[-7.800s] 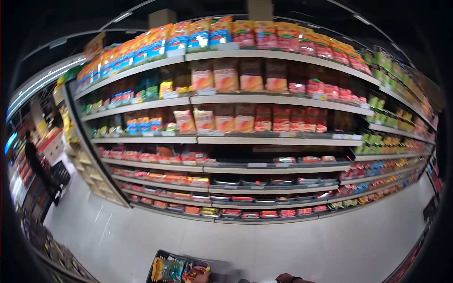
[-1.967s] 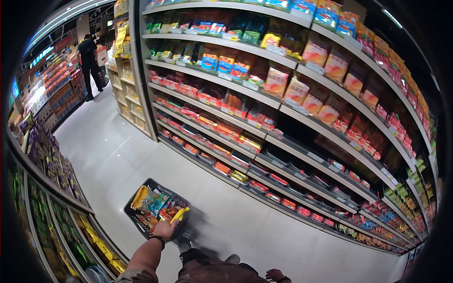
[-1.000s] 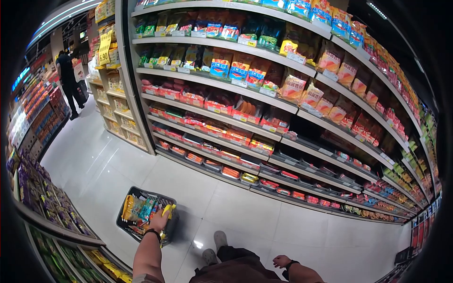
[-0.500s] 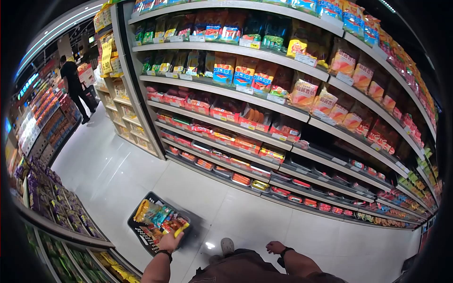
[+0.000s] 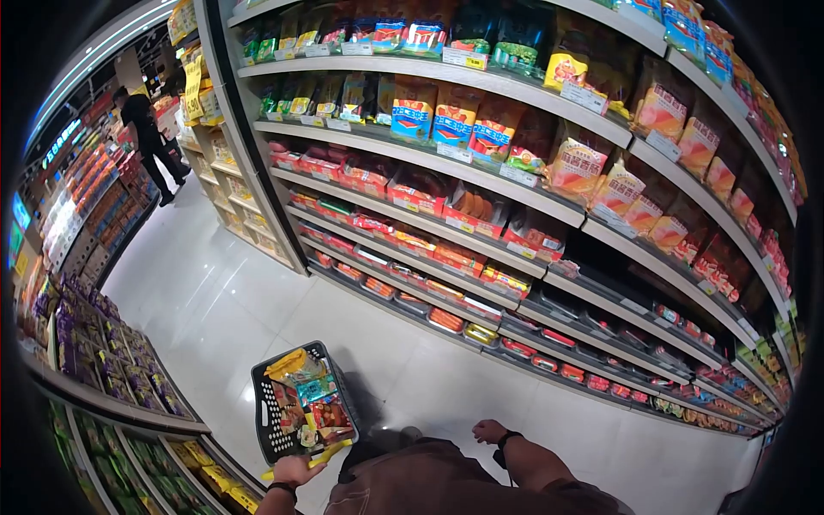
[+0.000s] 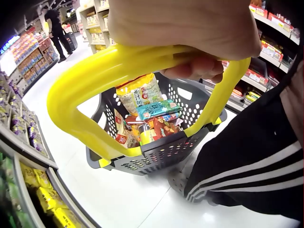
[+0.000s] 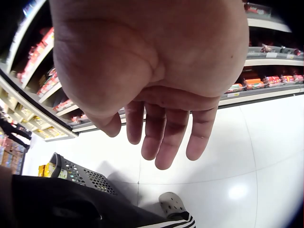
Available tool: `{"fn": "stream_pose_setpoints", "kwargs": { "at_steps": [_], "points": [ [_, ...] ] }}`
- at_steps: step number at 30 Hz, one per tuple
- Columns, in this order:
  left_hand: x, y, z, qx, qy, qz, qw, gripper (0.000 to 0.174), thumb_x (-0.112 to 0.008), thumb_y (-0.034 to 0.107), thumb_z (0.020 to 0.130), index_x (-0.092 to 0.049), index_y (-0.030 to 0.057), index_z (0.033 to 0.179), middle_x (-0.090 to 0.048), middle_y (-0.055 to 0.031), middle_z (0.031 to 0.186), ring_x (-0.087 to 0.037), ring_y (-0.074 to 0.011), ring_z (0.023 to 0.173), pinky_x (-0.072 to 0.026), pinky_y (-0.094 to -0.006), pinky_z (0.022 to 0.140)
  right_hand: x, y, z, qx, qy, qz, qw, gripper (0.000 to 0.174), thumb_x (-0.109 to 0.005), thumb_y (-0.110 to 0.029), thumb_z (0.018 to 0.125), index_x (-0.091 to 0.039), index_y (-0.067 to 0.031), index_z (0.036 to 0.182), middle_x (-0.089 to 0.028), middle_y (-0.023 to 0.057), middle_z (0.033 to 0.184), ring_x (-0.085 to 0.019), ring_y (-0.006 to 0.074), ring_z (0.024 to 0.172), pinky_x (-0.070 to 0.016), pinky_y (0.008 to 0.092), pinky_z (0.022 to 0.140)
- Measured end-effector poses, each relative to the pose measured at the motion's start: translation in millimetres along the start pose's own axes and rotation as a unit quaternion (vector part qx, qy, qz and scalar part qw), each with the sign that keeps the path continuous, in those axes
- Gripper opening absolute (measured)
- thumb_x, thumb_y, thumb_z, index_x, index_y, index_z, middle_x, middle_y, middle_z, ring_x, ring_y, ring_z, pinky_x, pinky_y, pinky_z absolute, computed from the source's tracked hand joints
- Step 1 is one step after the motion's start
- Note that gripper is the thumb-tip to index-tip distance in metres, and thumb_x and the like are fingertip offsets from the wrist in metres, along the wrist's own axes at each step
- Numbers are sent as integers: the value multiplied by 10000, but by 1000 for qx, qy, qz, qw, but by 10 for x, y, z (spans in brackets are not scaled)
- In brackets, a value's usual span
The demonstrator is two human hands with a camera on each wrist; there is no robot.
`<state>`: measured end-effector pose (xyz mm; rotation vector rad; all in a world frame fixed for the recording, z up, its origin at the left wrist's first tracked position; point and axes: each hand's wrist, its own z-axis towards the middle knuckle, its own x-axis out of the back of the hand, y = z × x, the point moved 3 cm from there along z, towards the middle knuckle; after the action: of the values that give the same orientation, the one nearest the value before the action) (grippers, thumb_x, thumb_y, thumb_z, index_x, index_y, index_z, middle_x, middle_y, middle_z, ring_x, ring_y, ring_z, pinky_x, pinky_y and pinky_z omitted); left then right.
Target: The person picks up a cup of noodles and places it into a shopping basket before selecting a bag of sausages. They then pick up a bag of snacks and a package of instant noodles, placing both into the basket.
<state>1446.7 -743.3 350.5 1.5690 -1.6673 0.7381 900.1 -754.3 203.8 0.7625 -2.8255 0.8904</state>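
My left hand (image 5: 293,470) grips the yellow handle (image 6: 71,97) of a dark grey shopping basket (image 6: 161,159). In the left wrist view the fingers curl round the bar. Perforated walls surround several packets, among them a yellow-and-clear bag (image 6: 138,94), a teal packet (image 6: 156,109) and a red-brown packet (image 5: 331,415). At the right of my body, my right hand (image 5: 489,432) hangs with nothing in it. Its fingers (image 7: 173,135) point down, loosely bent, over the floor in the right wrist view.
Long shelves (image 5: 429,137) of packaged sausages and bags run along the right. Low bins (image 5: 112,360) of purple and green packets line the left. A person in dark clothes (image 5: 148,142) stands farther down the aisle. Pale tiles (image 5: 215,300) cover the floor; a grey clog (image 7: 171,203) shows below.
The view has turned left and come closer to the shelves since the earliest frame. Over the last second the basket has swung forward of my left hand, which still holds its handle.
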Motion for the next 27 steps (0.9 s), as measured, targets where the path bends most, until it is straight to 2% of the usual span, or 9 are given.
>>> {"fn": "stream_pose_setpoints", "kwargs": {
  "at_steps": [1,5,7,14,18,22,24,27],
  "points": [
    [8,-20,18,3,0,-1,1000,725,-392,753,814,-703,99,863,-676,-159,728,-667,-343,711,-524,-448,639,20,-4,-2,-2,13,6,1000,392,-537,-336,859,-625,-14,1066,-681,91,919,-669,182,777,-506,303,595],
    [95,-100,165,-9,-2,-16,1000,742,-386,759,814,-702,89,854,-677,-168,737,-667,-343,732,-526,-439,662,68,-27,56,-22,15,-15,1000,380,-538,-333,862,-625,-27,1071,-684,83,924,-672,182,777,-511,307,593],
    [175,-155,275,-3,-7,-27,1000,753,-387,759,815,-700,75,855,-678,-172,752,-666,-344,754,-522,-435,687,53,-50,67,-50,-3,6,999,396,-548,-337,893,-580,-45,1159,-674,101,1031,-677,203,888,-530,351,715],
    [574,-454,739,-8,3,-46,999,760,-395,748,817,-698,52,856,-667,-199,756,-650,-371,759,-509,-452,691,-150,-198,173,-69,-6,18,997,384,-546,-321,898,-578,-40,1156,-674,104,1044,-680,202,884,-534,359,712],
    [783,-785,1195,-37,50,-50,997,758,-382,736,831,-690,44,816,-656,-199,722,-641,-384,708,-504,-466,644,-258,-519,213,-85,-7,-13,996,374,-542,-311,904,-578,-35,1152,-674,100,1029,-679,202,871,-533,347,698],
    [1256,-994,1571,-56,86,-47,994,732,-397,723,837,-690,53,876,-670,-192,757,-655,-383,736,-518,-476,668,-423,-920,325,-75,25,33,996,364,-542,-307,908,-579,-36,1147,-671,98,1016,-677,209,866,-534,348,688],
    [1515,-1082,1680,-75,96,-74,990,706,-406,711,843,-674,67,950,-674,-200,796,-658,-384,773,-523,-477,691,-574,-1189,345,-74,38,28,996,360,-543,-306,908,-579,-37,1145,-669,99,1015,-677,214,876,-534,348,683],
    [1574,-1389,2105,-79,72,-79,991,661,-422,681,855,-626,97,1089,-675,-211,836,-658,-385,808,-521,-483,718,-931,-1621,381,-42,35,32,998,347,-541,-309,910,-580,-40,1125,-671,95,986,-679,207,867,-529,339,668]
  ]
}}
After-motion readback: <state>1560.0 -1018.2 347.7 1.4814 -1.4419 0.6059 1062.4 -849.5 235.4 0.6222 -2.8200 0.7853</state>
